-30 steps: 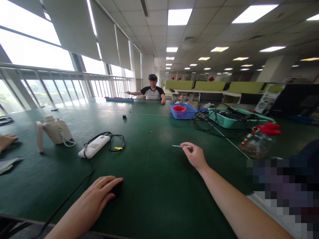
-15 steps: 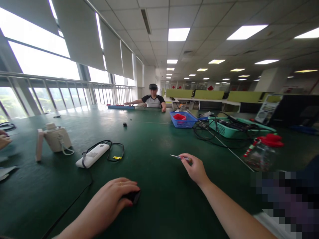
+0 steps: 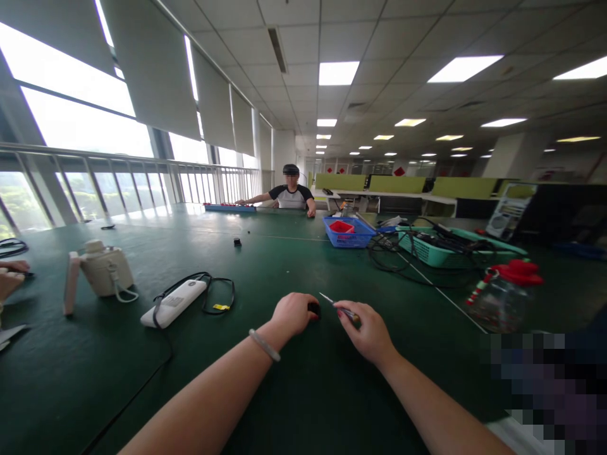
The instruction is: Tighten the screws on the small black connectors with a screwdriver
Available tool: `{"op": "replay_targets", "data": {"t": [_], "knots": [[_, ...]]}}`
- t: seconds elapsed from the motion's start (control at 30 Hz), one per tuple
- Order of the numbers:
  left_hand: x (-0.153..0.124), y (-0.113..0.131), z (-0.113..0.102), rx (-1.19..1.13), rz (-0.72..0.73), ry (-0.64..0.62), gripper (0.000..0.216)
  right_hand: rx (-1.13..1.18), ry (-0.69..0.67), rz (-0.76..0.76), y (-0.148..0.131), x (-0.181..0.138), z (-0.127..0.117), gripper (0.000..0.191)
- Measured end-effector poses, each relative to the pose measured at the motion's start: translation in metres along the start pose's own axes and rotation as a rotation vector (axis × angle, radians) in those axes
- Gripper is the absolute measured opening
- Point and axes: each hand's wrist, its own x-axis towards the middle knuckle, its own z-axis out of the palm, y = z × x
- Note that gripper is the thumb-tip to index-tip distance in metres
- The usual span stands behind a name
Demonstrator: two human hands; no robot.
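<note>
Head view: the left hand (image 3: 294, 312) is holding a small black object (image 3: 313, 309), fingers curled around it, at the near centre of the dark green table (image 3: 303, 392). The right hand (image 3: 370, 332) is pinching a slim, silver-shafted hand tool (image 3: 349, 313), its tip pointing far-left beside the object.

Table (image 3: 265, 265): blue tray (image 3: 230, 208) set along the far edge; blue basket (image 3: 348, 239) placed toward that edge, green basket (image 3: 427, 253) set at its right, filled with cables (image 3: 458, 242); red-capped jar (image 3: 511, 302) placed toward the near edge; white device (image 3: 179, 302) laid left, beige bottle (image 3: 108, 272) stood beyond it.
</note>
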Motion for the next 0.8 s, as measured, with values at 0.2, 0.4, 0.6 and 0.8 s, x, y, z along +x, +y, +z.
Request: {"op": "replay_targets", "data": {"t": [0.2, 0.4, 0.6, 0.8], "knots": [[0.009, -0.011, 0.013, -0.013, -0.030, 0.001, 0.030, 0.021, 0.012, -0.161, -0.009, 0.001, 0.000, 0.016], [0.009, -0.027, 0.022, -0.165, 0.013, 0.012, 0.036, 0.043, 0.019, -0.304, -0.015, -0.001, 0.003, 0.022], [0.011, -0.035, 0.028, -0.214, 0.080, 0.074, 0.038, 0.044, -0.054, -0.303, -0.017, 0.000, 0.004, 0.017], [0.011, -0.036, 0.032, -0.313, 0.104, 0.042, 0.047, 0.076, -0.069, -0.190, -0.015, 0.000, 0.008, 0.017]]}}
